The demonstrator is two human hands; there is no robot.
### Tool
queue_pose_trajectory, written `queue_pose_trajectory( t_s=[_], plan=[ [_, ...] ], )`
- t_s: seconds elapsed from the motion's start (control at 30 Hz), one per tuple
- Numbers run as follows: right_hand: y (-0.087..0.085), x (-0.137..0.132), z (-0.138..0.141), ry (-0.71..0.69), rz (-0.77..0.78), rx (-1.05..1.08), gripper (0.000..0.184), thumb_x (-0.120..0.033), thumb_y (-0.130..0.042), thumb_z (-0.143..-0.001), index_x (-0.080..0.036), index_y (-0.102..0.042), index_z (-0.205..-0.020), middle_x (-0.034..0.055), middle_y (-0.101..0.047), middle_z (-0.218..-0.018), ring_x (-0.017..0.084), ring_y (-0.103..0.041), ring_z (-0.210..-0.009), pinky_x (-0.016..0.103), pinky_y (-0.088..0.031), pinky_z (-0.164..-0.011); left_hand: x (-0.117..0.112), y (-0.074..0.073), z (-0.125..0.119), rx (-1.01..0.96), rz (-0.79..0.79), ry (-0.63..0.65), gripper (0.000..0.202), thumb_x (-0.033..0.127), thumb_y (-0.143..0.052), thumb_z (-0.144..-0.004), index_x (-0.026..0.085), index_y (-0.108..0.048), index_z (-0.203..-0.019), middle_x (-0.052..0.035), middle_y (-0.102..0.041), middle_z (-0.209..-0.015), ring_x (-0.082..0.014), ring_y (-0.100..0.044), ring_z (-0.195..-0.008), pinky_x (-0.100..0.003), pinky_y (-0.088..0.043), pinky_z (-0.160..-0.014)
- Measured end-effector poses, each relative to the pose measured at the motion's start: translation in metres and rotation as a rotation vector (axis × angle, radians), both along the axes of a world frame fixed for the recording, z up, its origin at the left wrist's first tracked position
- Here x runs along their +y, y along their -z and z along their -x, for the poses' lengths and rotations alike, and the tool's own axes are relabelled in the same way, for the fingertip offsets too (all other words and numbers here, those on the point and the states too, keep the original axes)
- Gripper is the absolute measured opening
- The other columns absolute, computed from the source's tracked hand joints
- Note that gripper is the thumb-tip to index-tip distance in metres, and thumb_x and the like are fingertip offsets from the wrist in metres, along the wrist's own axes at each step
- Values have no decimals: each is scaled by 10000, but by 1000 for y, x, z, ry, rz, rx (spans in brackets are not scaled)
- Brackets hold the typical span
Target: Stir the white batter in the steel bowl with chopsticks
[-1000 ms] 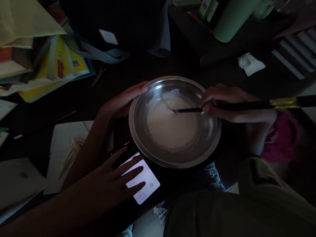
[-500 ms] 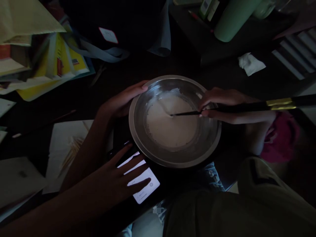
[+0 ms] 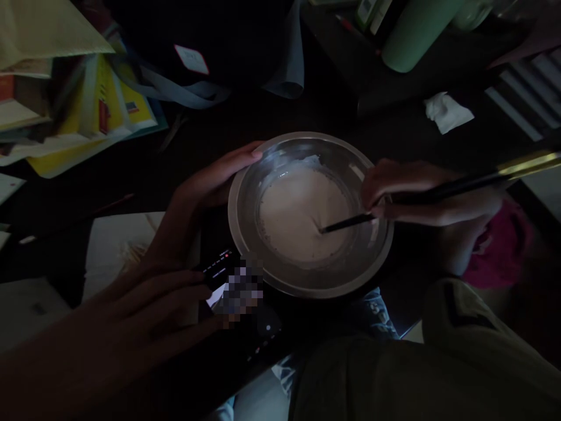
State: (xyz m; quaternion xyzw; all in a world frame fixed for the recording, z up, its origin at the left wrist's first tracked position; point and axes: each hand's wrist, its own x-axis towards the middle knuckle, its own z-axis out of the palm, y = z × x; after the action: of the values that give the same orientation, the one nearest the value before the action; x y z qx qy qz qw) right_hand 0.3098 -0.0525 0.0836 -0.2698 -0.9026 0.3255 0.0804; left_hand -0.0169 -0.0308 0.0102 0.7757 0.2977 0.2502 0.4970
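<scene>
Black stick (image 3: 348, 223) shifted rightward, pinched in right fingers (image 3: 373, 182).

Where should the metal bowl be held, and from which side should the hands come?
Probably by the left rim of the metal bowl, coming from the left, thumb over the top, as one hand does. The rim flares outward, giving an edge to pinch, and the right hand, holding a black stick, reaches over the opposite side. Pale liquid inside suggests keeping it level.
</scene>
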Motion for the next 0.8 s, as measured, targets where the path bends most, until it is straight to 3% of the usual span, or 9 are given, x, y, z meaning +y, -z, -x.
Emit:
queue_pose_trajectory(
  t_s=[0.07,0.13,0.23,0.3,0.4,0.53,0.67,0.73,0.8],
  plan=[
    [7,-1,9,-79,16,30,94,-274,-570,-947,-213,-612,-1006,14,-655,-933,118,-603,-910,277,-454,-839,32,11,-16,-68,181,-54,470,365,-284,-979,187,-480,-1367,-84,-694,-1191,-212,-700,-985,-408,-576,-912],
    [14,-3,18,-9,-24,12,142,-304,-541,-963,-209,-598,-1052,22,-656,-979,135,-605,-956,303,-454,-888,44,13,-20,-104,279,-71,492,394,-326,-971,148,-469,-1373,-103,-681,-1227,-221,-689,-1027,-385,-571,-924],
    [12,-2,16,210,-135,-74,181,-359,-490,-973,-229,-596,-1041,22,-653,-978,165,-601,-942,351,-443,-910,36,6,-15,-131,414,-67,531,419,-377,-974,155,-427,-1432,-43,-638,-1323,-236,-617,-1164,-370,-512,-1029],
    [4,0,5,245,-167,-116,175,-362,-496,-963,-234,-606,-1011,18,-649,-950,163,-598,-885,356,-437,-887,29,1,-12,-156,514,-67,549,437,-475,-941,178,-459,-1425,-24,-644,-1316,-254,-603,-1191,-364,-514,-1028],
    [-5,1,-5,60,-92,-71,148,-316,-519,-960,-207,-619,-947,22,-655,-906,143,-596,-837,329,-431,-844,28,3,-13,-213,576,-181,506,432,-524,-922,205,-539,-1374,-59,-657,-1286,-272,-601,-1213,-410,-502,-1047],
    [7,-5,14,-180,0,61,127,-261,-521,-970,-178,-614,-995,26,-664,-918,126,-600,-909,291,-436,-846,33,12,-16,-253,617,-201,478,411,-579,-896,206,-586,-1328,-64,-667,-1253,-263,-611,-1196,-397,-490,-1058],
    [16,-10,29,75,-152,-23,219,-353,-485,-985,-193,-614,-1060,50,-661,-999,167,-602,-984,350,-433,-903,33,13,-16,-246,587,-205,483,426,-561,-901,212,-583,-1333,-56,-676,-1244,-262,-612,-1202,-372,-508,-1034],
    [10,-9,21,200,-219,-71,223,-353,-478,-983,-193,-614,-1056,64,-659,-1014,184,-596,-968,387,-415,-909,31,9,-16,-219,553,-195,501,419,-514,-925,194,-545,-1372,-40,-676,-1259,-255,-608,-1213,-334,-519,-1005],
    [0,-5,7,235,-222,-92,193,-316,-482,-975,-187,-616,-1027,66,-659,-983,178,-589,-913,393,-404,-892,30,5,-15,-173,521,-157,520,401,-437,-962,167,-474,-1425,-13,-665,-1289,-230,-599,-1222,-271,-521,-960]
  ],
)
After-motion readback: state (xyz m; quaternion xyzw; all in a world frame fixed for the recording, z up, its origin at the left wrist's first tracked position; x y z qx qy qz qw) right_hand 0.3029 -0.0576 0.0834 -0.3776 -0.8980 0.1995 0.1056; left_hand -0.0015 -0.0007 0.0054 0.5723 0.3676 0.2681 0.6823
